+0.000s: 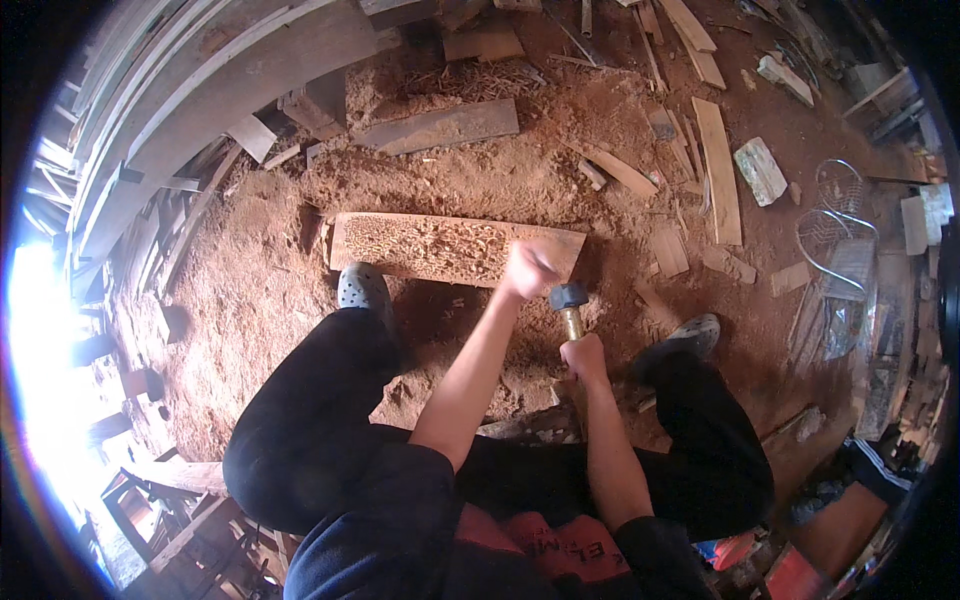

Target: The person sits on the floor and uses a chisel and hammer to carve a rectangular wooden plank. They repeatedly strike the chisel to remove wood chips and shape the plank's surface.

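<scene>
A carved wooden board (425, 248) lies lengthwise on the dusty ground in front of me, its face covered in raised relief except for a plainer right end. My left hand (530, 270) is closed over that right part of the board; it is slightly blurred, and whatever it grips is hidden. Just to its right and nearer me, my right hand (583, 356) is wrapped round the handle of a mallet (568, 297). The mallet's dark head points away from me, close beside my left hand.
My speckled clogs (363, 290) stand either side, the left one touching the board's near edge. Beyond lies a loose grey plank (440, 126). Stacked boards (230, 75) line the far left. Offcuts, a pale block (760, 171) and a wire rack (840, 225) lie at right.
</scene>
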`<state>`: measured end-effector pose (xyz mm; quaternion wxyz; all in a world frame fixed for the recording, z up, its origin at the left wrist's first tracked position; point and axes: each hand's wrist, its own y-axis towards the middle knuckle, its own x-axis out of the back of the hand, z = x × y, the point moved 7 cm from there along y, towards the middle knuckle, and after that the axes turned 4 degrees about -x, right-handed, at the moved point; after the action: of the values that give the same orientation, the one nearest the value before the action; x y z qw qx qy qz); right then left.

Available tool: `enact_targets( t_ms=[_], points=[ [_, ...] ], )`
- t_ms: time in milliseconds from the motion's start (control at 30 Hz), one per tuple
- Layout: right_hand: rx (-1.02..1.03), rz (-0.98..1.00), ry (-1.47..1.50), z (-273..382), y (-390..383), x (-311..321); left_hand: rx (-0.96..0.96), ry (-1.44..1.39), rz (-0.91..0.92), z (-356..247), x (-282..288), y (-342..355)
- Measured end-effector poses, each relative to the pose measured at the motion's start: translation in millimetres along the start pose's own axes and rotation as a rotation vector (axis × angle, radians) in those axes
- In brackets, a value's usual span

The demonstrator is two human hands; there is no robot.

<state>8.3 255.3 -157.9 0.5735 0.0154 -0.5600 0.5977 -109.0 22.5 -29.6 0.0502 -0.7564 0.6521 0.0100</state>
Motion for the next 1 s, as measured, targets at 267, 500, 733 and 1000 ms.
enact_targets(
  t_ms=[267,500,733,1000],
  points=[
    [-0.074,0.168,0.189,36.2,-31.4,15.6,-0.385,-0.734,-0.434,-59.6,181.6,15.3],
    [0.030,0.067,0.000,24.1,-17.3,4.8,-0.351,-0.190,0.004,-71.9,54.5,14.7],
    [0.198,0.168,0.166,32.0,-21.6,10.2,-0.220,0.278,0.515,-12.2,-69.9,-23.3],
    [-0.083,0.289,0.951,86.9,-103.8,143.5,-0.072,0.148,0.371,-13.2,-49.2,-12.1]
  ],
)
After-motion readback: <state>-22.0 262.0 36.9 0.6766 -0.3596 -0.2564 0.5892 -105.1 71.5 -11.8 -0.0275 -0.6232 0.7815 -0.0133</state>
